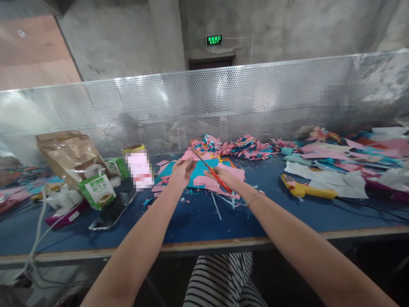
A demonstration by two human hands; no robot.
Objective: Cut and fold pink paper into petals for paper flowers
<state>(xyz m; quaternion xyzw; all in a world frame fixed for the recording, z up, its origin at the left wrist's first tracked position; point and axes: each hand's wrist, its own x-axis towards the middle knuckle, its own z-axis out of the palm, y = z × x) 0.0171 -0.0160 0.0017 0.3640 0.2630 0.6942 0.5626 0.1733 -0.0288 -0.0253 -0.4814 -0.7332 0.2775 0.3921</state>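
Note:
My left hand (180,171) is closed in a pinch on a small pink paper piece (188,155), held up above the blue table (198,217). My right hand (223,175) grips red-handled scissors (216,175) whose blades point up and left, meeting the pink paper. Under both hands lie a teal paper sheet (204,168) and pink paper sheets (231,172), with thin paper scraps (217,204) strewn around them. A bracelet sits on my right wrist.
Paper flowers (249,147) line the back by a perforated metal screen (223,102). A yellow glue gun (303,189) and heaps of coloured paper (351,157) lie right. Left are a brown bag (68,153), green cartons (97,192), a phone (111,213) and white cables (38,230).

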